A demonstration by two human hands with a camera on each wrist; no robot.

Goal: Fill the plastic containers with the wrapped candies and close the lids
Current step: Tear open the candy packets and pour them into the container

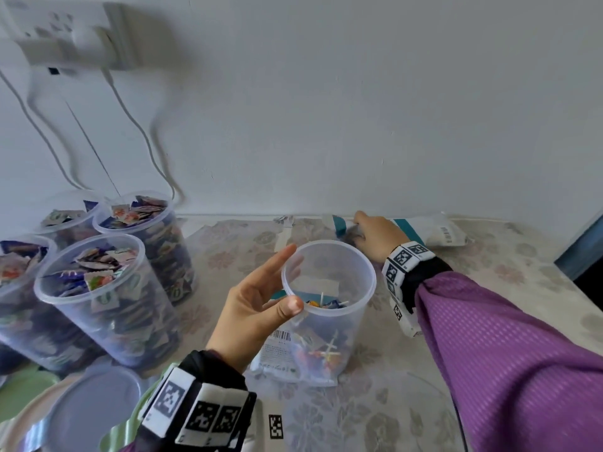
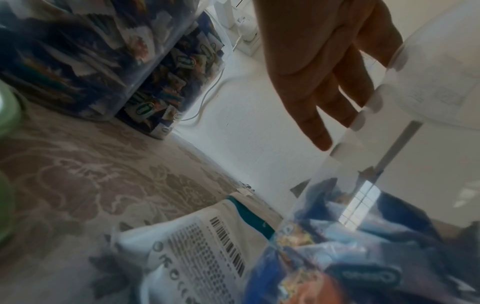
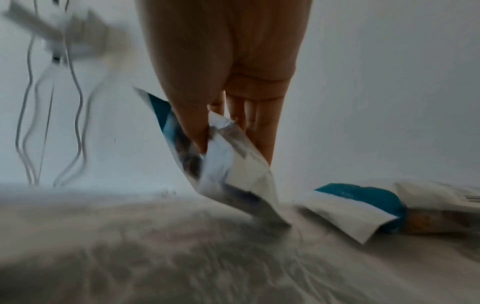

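Clear plastic container [image 1: 329, 305], holding a few wrapped candies [image 1: 321, 303], is standing mid-surface on a candy bag [image 1: 280, 353]; the left hand [image 1: 257, 308] is holding its rim, thumb inside, fingers outside. Four filled containers [image 1: 104, 301] are crowding the surface's left edge, with loose lids [image 1: 94, 406] at the near-left corner. The right hand [image 1: 378, 236] is reaching to the far edge.

From the left wrist, fingertips [image 2: 320, 139] are pressing the container wall [image 2: 428, 61].

From the right wrist, thumb and fingers [image 3: 262, 131] are pinching a torn white-and-teal bag [image 3: 233, 174] off the floral surface [image 3: 155, 246]; a second bag [image 3: 363, 207] is lying beside it.
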